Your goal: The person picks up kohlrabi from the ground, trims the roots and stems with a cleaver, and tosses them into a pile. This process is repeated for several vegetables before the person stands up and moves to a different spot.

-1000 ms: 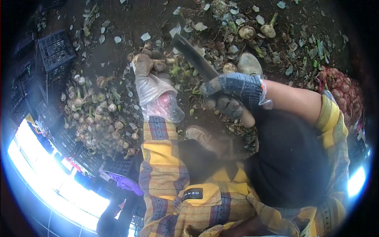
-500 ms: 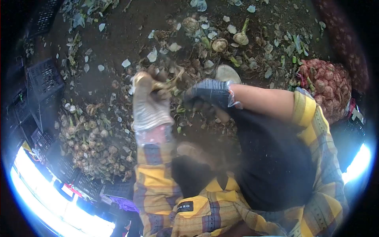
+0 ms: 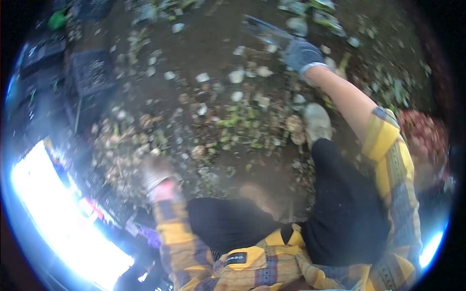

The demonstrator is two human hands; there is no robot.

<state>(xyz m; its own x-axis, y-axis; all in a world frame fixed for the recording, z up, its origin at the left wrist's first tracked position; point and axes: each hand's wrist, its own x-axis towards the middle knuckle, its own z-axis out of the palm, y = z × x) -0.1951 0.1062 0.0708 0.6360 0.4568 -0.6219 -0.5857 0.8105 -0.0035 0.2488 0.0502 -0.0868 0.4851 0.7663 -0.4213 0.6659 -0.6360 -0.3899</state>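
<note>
My right hand point(image 3: 302, 54), in a grey glove, is stretched far forward and closed round a knife. The knife's broad flat blade point(image 3: 267, 32) points to the left, above the littered ground. My gloved left hand point(image 3: 158, 170) is smeared by motion at the right edge of a pile of what look like garlic bulbs point(image 3: 121, 150). Its fingers cannot be made out, nor whether anything is in them. Green stem pieces point(image 3: 238, 116) and pale peelings point(image 3: 236, 76) lie on the ground between my hands.
A red mesh bag full of bulbs point(image 3: 422, 133) stands at the right. Dark plastic crates point(image 3: 92, 72) are on the left. My shoe point(image 3: 318, 122) is planted in front of my bent leg. Leafy scraps point(image 3: 325, 19) lie at the far side.
My hands have moved apart: the right went forward with the knife, the left went back and left toward the pile. The stemmed bulb formerly at my left hand is no longer discernible. The view has shifted.
</note>
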